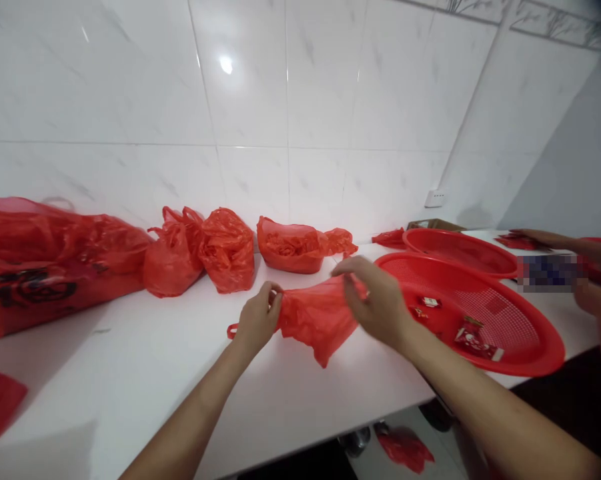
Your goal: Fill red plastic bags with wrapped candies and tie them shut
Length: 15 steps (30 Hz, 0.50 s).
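Over the white table, a thin red plastic bag [317, 317] hangs stretched between my two hands. My left hand [259, 317] pinches its left edge, and a small red loop sticks out beyond the fingers. At the bag's right side is my right hand [380, 303], with curled fingers and slight blur; the plastic is drawn up to it, though the exact grip is partly hidden. Close by on the right stands a red mesh basket [533, 330] holding several small wrapped packets [473, 337].
Filled red bags [227, 250] line the wall, beside a red container [290, 247] with crumpled plastic. A large red bag [55, 267] lies far left. Behind the mesh basket sits another red basket [460, 250]. Another person's hand [545, 239] touches red packets at right. Red plastic [405, 448] lies on the floor.
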### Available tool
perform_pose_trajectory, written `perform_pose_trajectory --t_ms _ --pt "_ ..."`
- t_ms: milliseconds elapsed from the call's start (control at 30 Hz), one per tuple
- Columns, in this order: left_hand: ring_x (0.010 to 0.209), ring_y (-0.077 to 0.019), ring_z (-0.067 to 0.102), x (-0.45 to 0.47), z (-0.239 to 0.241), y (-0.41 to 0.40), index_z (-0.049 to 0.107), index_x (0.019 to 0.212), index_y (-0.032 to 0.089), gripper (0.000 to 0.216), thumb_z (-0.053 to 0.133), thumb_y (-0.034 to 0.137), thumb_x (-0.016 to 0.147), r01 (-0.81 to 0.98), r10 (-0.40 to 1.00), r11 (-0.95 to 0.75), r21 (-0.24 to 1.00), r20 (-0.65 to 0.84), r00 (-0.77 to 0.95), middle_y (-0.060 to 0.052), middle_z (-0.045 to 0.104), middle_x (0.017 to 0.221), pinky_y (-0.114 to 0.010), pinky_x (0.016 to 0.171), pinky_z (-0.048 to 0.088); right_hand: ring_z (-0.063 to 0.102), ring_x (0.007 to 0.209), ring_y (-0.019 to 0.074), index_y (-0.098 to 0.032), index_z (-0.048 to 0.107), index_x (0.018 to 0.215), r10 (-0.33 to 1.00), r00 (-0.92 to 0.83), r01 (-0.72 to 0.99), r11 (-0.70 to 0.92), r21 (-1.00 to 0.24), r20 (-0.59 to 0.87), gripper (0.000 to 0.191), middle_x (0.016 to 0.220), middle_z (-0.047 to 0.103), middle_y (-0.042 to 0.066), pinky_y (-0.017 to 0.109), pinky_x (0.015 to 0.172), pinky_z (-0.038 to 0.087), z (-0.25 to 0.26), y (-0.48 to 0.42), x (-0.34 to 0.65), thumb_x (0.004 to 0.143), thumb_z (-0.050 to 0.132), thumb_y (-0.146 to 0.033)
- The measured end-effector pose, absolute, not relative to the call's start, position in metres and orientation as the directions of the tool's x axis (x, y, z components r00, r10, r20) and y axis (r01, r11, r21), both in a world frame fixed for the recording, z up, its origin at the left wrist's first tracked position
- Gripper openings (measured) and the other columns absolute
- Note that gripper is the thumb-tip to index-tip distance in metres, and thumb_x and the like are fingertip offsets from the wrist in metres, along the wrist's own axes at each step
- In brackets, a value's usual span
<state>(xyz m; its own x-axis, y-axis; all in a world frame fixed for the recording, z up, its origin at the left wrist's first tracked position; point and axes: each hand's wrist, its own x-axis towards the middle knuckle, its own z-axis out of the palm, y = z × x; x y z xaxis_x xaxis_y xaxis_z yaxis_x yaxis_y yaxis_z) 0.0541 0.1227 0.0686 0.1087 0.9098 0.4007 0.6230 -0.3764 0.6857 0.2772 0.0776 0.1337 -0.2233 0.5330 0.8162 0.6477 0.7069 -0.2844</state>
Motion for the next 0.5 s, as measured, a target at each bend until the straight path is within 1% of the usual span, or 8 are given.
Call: perform_pose_trajectory --t_ms 67,133,233,267,333,400,433,500 --pt "0.063 -0.0156 0.056 0.061 0.071 0.118 0.056 0.093 0.024 0.017 0.042 0.034 0.089 0.617 0.888 -0.435 0.656 0.426 0.174 0.002 0.063 0.076 -0.028 0.06 0.039 0.058 0.095 0.0199 -0.02 0.059 0.105 0.598 -0.392 0.661 0.712 -0.238 0.699 0.024 0.101 0.065 0.008 0.033 0.08 0.045 0.129 0.076 0.256 0.09 0.041 -0.016" --pt "0.066 -0.016 0.058 0.063 0.072 0.116 0.057 0.094 0.024 0.018 0.042 0.032 0.089 0.611 0.866 -0.48 0.629 0.45 0.217 0.0 0.064 0.079 -0.028 0.062 0.041 0.06 0.085 0.0196 -0.019 0.061 0.098 0.724 -0.456 0.721 0.641 -0.262 0.518 0.019 0.093 0.067 0.007 0.031 0.073 0.044 0.122 0.078 0.247 0.092 0.043 -0.023" --pt "0.074 -0.018 0.061 0.061 0.073 0.118 0.059 0.093 0.022 0.018 0.044 0.029 0.088 0.604 0.855 -0.506 0.616 0.452 0.255 -0.002 0.065 0.082 -0.028 0.065 0.043 0.057 0.063 0.0146 -0.021 0.059 0.087 0.848 -0.471 0.742 0.53 -0.411 0.244 0.019 0.068 0.065 -0.001 0.026 0.061 0.038 0.112 0.081 0.25 0.093 0.043 -0.03" --pt "0.076 -0.0184 0.061 0.061 0.073 0.119 0.06 0.092 0.021 0.018 0.044 0.028 0.088 0.594 0.852 -0.517 0.617 0.442 0.282 -0.003 0.065 0.083 -0.028 0.066 0.043 0.055 0.059 0.0133 -0.021 0.058 0.086 0.865 -0.459 0.732 0.498 -0.465 0.203 0.02 0.064 0.063 -0.002 0.025 0.06 0.037 0.109 0.082 0.253 0.094 0.042 -0.03" --pt "0.077 -0.0187 0.061 0.062 0.074 0.123 0.06 0.092 0.021 0.018 0.044 0.028 0.088 0.565 0.835 -0.551 0.615 0.414 0.363 -0.003 0.066 0.083 -0.029 0.068 0.044 0.055 0.06 0.0124 -0.021 0.057 0.085 0.89 -0.377 0.716 0.455 -0.529 0.255 0.02 0.065 0.063 -0.002 0.024 0.06 0.036 0.104 0.083 0.259 0.094 0.041 -0.027" --pt "0.076 -0.0186 0.061 0.067 0.075 0.126 0.061 0.091 0.022 0.018 0.043 0.027 0.089 0.534 0.799 -0.598 0.597 0.395 0.453 -0.003 0.066 0.083 -0.03 0.069 0.044 0.056 0.067 0.0126 -0.02 0.057 0.086 0.894 -0.254 0.695 0.435 -0.573 0.369 0.018 0.076 0.065 0.0 0.025 0.063 0.038 0.098 0.086 0.262 0.093 0.041 -0.026" --pt "0.077 -0.0188 0.061 0.071 0.075 0.127 0.061 0.092 0.022 0.019 0.043 0.027 0.089 0.525 0.778 -0.624 0.579 0.394 0.49 -0.003 0.066 0.083 -0.031 0.071 0.045 0.056 0.07 0.0127 -0.02 0.057 0.089 0.895 -0.212 0.675 0.425 -0.604 0.393 0.017 0.08 0.065 0.001 0.025 0.065 0.039 0.095 0.089 0.263 0.092 0.041 -0.025" --pt "0.079 -0.0199 0.061 0.076 0.076 0.128 0.061 0.092 0.021 0.019 0.043 0.025 0.089 0.505 0.729 -0.679 0.533 0.407 0.551 -0.004 0.067 0.083 -0.032 0.074 0.045 0.056 0.069 0.0122 -0.02 0.057 0.094 0.926 -0.206 0.613 0.375 -0.695 0.317 0.019 0.078 0.064 0.0 0.024 0.064 0.04 0.086 0.094 0.264 0.09 0.038 -0.019"
